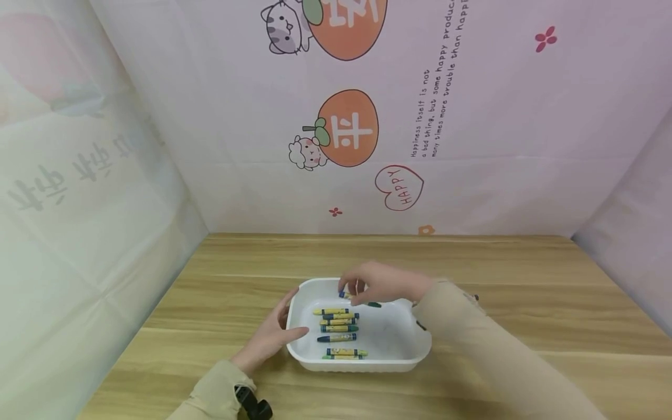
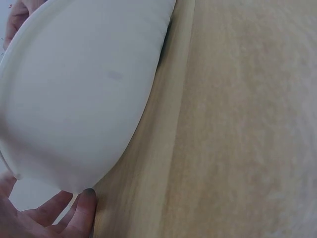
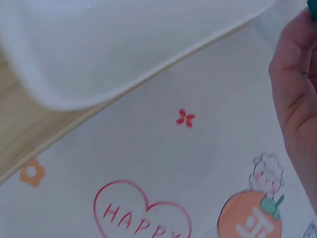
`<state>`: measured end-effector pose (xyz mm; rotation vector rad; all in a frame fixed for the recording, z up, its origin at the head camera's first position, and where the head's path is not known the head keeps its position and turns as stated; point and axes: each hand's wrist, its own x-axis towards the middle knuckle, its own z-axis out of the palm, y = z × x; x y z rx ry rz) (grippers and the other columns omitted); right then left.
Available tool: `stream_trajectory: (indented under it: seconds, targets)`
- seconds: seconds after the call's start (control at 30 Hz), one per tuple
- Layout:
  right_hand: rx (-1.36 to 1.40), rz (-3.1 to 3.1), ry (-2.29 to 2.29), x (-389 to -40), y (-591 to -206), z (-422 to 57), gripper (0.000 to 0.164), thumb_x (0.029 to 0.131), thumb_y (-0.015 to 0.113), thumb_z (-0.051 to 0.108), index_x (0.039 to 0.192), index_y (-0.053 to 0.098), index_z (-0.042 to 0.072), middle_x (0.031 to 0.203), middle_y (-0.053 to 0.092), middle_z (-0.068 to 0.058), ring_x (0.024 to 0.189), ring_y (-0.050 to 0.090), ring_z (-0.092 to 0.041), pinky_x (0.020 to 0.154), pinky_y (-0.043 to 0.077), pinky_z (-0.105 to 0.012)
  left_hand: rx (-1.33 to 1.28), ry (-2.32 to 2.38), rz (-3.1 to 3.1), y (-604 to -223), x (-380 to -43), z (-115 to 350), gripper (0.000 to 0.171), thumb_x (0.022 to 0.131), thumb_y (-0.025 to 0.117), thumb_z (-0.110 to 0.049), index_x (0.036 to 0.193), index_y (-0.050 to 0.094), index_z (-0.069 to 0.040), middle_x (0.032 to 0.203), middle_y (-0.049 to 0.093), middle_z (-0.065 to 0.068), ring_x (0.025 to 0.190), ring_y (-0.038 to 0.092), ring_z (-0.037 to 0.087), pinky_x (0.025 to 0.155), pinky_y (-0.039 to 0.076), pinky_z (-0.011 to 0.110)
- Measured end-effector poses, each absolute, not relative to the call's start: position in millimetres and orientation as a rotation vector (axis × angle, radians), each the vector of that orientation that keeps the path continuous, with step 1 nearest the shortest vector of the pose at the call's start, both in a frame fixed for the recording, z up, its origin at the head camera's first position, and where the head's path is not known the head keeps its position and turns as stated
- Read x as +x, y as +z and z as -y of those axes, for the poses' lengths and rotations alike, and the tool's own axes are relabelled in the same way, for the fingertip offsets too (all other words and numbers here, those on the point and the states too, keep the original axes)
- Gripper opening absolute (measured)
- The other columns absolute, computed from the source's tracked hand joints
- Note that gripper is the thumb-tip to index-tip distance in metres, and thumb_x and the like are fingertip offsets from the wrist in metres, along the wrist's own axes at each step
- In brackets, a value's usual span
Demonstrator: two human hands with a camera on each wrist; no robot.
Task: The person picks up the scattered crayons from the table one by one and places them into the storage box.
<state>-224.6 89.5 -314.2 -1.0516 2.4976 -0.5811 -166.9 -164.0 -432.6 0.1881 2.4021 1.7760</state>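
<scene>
A white plastic basin [image 1: 362,366] stands on the wooden table. My left hand [image 1: 273,333] grips its left end, thumb over the rim and fingers along the outside; in the left wrist view the fingertips [image 2: 86,206] touch the outer wall. Inside, several yellow-wrapped crayons [image 1: 338,329] lie roughly parallel in the left half. Over the basin's back side, my right hand [image 1: 385,283] pinches a green-tipped crayon [image 1: 374,304], its middle hidden by the fingers. Only its green end [image 3: 313,7] shows at the corner of the right wrist view.
The wooden table [image 1: 525,303] extends to both sides of the basin. A printed cloth backdrop [image 1: 252,186] rises behind the table, with more cloth at left and right. A black wrist device [image 1: 253,402] sits on the left sleeve.
</scene>
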Motion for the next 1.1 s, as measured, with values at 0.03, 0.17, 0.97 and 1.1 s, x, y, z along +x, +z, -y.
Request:
stream_trajectory:
  seconds: [0.03, 0.17, 0.97, 1.1]
  targets:
    - [-1.04, -2.485, -0.556, -224, -317, -84, 0.026, 0.087, 0.068, 0.015, 0.113, 0.065, 0.016, 0.089, 0.061, 0.008, 0.085, 0.056, -0.01, 0.071, 0.05, -0.025, 0.192, 1.775, -2.401, -433, -167, 164, 0.088, 0.08, 0.072, -0.01, 0.152, 0.019, -0.014, 0.134, 0.048, 0.027, 0.118, 0.051, 0.039, 0.088, 0.05, 0.041]
    - [-0.98, -2.44, -0.462, -223, -333, -68, 0.024, 0.087, 0.068, 0.015, 0.111, 0.066, 0.018, 0.088, 0.059, 0.008, 0.083, 0.055, -0.011, 0.068, 0.05, -0.025, 0.214, 1.763, -2.402, -433, -167, 163, 0.088, 0.081, 0.071, -0.011, 0.152, 0.018, -0.013, 0.133, 0.048, 0.028, 0.117, 0.051, 0.039, 0.086, 0.051, 0.04]
    - [-1.041, -2.399, -0.577, -219, -328, -87, 0.025, 0.083, 0.071, 0.01, 0.108, 0.067, 0.014, 0.087, 0.063, 0.003, 0.084, 0.055, -0.01, 0.075, 0.047, -0.027, 0.183, 1.822, -2.348, -435, -168, 163, 0.087, 0.081, 0.07, -0.008, 0.152, 0.019, -0.015, 0.132, 0.048, 0.027, 0.115, 0.052, 0.037, 0.081, 0.053, 0.035]
    - [-1.072, -2.419, -0.633, -217, -320, -103, 0.025, 0.084, 0.071, 0.009, 0.107, 0.067, 0.015, 0.088, 0.063, 0.002, 0.084, 0.055, -0.01, 0.075, 0.048, -0.026, 0.165, 1.823, -2.356, -435, -168, 163, 0.088, 0.081, 0.071, -0.007, 0.152, 0.02, -0.016, 0.133, 0.048, 0.027, 0.115, 0.052, 0.037, 0.082, 0.053, 0.036]
